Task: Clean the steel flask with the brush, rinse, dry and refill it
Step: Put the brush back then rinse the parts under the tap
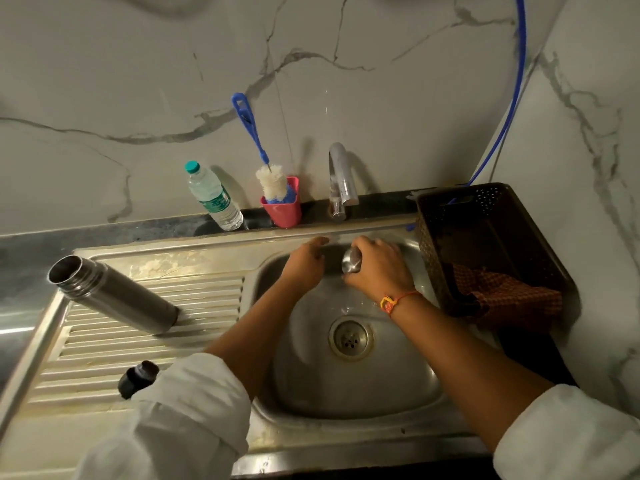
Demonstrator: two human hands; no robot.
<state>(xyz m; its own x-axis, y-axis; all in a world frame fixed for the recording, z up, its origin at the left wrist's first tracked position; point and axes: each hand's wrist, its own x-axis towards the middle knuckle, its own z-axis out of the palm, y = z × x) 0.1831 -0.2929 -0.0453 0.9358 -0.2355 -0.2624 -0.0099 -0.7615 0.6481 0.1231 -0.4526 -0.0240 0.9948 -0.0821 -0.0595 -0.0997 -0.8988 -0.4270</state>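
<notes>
Two hands are held over the sink [408, 396], under the tap [341, 181]. A small steel cup [351, 263], likely the flask's cap, is gripped by the right hand [377, 268], so its grip is closed on the cup. The left hand [306, 263] is half open and holds nothing. The flask [110, 294] is laid open on the ribbed drain board, at nine o'clock from the hands and well apart from them. The brush [272, 181] is stood in a pink cup [282, 211] at twelve o'clock. Brushing seems done; rinsing seems under way. Drying and refilling are left.
</notes>
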